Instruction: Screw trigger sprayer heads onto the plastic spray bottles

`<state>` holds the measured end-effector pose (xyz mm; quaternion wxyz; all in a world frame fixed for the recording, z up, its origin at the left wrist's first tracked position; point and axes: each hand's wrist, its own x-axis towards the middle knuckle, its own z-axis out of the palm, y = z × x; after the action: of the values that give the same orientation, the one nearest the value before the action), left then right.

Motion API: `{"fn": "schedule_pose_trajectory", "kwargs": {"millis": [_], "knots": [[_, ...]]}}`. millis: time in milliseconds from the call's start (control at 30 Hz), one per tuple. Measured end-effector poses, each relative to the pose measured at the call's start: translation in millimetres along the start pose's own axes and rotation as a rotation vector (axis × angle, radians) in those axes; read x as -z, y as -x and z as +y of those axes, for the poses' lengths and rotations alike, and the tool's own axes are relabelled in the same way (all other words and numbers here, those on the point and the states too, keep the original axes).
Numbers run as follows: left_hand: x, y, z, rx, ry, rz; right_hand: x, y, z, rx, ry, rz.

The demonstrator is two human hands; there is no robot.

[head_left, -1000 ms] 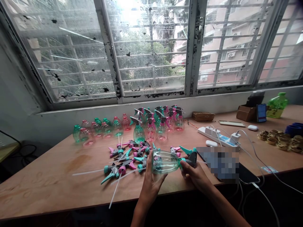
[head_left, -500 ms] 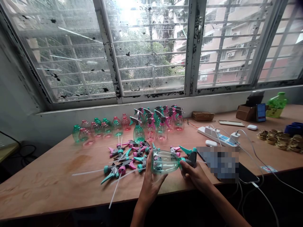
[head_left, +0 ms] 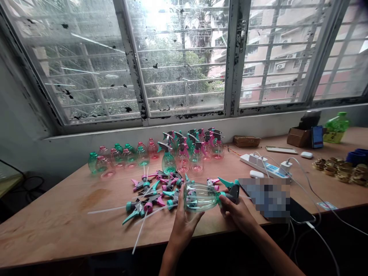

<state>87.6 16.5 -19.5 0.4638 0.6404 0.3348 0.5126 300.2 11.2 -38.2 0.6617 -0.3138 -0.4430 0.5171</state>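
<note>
My left hand [head_left: 186, 220] is wrapped round the base end of a clear green spray bottle [head_left: 199, 196], which lies on its side in the air above the table's front edge. At the bottle's neck, my right hand [head_left: 234, 211] grips the green collar of a trigger sprayer head [head_left: 233, 191] with grey body and green lever. The head sits against the neck, its tube running inside the bottle. Just left of my hands lies a pile of loose sprayer heads [head_left: 138, 209], green, pink and grey, with white tubes sticking out.
Open green and pink bottles [head_left: 105, 165] stand at the back left; several bottles with sprayers fitted [head_left: 168, 161] stand beside them. To the right are a white power strip [head_left: 266, 166] with cables, a phone [head_left: 300, 211], a cardboard box [head_left: 299, 136] and gold-coloured objects [head_left: 342, 170].
Almost nothing differs. Both hands hold the bottle and sprayer head in nearly the same place, with only a very slight shift.
</note>
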Motion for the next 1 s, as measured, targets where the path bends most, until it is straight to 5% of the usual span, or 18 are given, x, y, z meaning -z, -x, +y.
{"fn": "schedule_pose_trajectory", "kwargs": {"millis": [733, 1000], "knots": [[0.4, -1.1, -2.7, -0.106, -0.075, 0.044, -1.2, -0.2, -2.6, 0.001, 0.010, -0.015], [1.9, 1.3, -1.1, -0.050, -0.081, 0.022, 1.3, -1.6, 0.3, 0.019, 0.003, -0.021]]}}
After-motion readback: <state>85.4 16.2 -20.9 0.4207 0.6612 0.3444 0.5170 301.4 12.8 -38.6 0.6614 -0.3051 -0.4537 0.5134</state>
